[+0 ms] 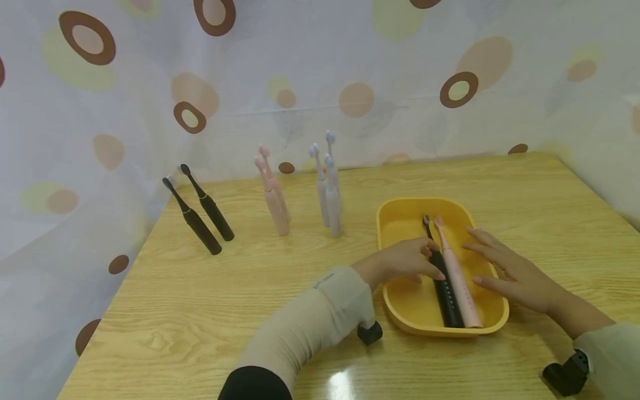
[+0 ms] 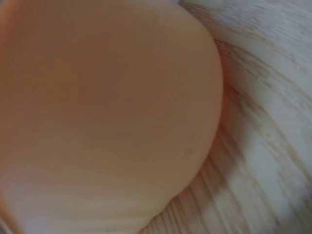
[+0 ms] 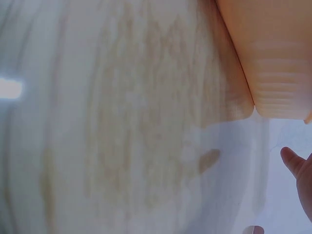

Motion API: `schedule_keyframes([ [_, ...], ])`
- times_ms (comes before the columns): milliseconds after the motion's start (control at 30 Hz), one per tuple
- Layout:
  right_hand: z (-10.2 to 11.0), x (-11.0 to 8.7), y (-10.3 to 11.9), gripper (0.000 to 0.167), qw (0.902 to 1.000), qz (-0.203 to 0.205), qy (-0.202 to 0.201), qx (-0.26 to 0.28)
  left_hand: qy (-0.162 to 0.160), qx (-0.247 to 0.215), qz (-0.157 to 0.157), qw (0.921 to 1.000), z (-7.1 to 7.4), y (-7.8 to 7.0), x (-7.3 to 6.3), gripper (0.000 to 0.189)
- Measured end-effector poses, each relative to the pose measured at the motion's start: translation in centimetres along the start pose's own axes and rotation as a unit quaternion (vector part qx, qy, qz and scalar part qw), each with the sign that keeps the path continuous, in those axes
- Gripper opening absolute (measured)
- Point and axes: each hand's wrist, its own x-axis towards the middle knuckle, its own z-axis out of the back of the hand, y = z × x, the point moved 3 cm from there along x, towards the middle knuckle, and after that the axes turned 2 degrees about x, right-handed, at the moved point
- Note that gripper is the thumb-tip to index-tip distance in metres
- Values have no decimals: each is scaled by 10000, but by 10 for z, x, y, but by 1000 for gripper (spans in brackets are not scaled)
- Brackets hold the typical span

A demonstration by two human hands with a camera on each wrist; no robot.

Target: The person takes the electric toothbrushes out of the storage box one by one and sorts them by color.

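A black electric toothbrush (image 1: 446, 294) and a pink electric toothbrush (image 1: 461, 286) lie side by side in a yellow tray (image 1: 400, 218). My left hand (image 1: 407, 258) reaches over the tray's left rim, its bent fingers over the black toothbrush and its fingertips right at the handle. The thumb sits lower, left of that handle. My right hand (image 1: 515, 272) is at the tray's right rim with fingers spread and nothing held. The tray's outer wall fills much of the left wrist view, and part of my right hand (image 3: 304, 178) shows at the right wrist view's edge.
Two black toothbrushes (image 1: 202, 230) stand upright at the left of the wooden table (image 1: 200, 311). Two pink toothbrushes (image 1: 276, 211) stand near the middle, and three pale blue toothbrushes (image 1: 332, 208) just right of them. Behind hangs a patterned cloth (image 1: 310, 66).
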Motion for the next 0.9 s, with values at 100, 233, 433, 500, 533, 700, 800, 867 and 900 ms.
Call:
schedule_keyframes([
  [100,-1,1,1,52,10000,52,22,36,-85,559,-32,9984,-1,1,2,53],
  [233,-2,1,2,52,9999,129,8,58,-47,885,48,9961,-4,1,3,50],
  [433,-1,-1,-1,53,9997,178,-35,153,4,925,471,9946,-13,1,9,48],
  [500,-1,-1,-1,53,9997,200,-42,159,-23,1291,473,9905,-14,1,11,48],
  [533,-1,-1,-1,53,9997,214,-45,146,-42,1482,451,9879,-15,1,11,47],
  [700,-3,1,0,53,9995,320,-64,48,-191,2586,211,9656,-15,1,12,45],
  [800,-4,2,0,53,9993,359,-69,47,-213,2732,191,9615,-15,2,13,38],
  [867,-4,2,-1,54,9993,377,-75,43,-250,2794,136,9598,-14,1,13,31],
  [900,-4,2,-1,53,9993,377,-76,43,-295,2837,97,9584,-14,1,13,27],
])
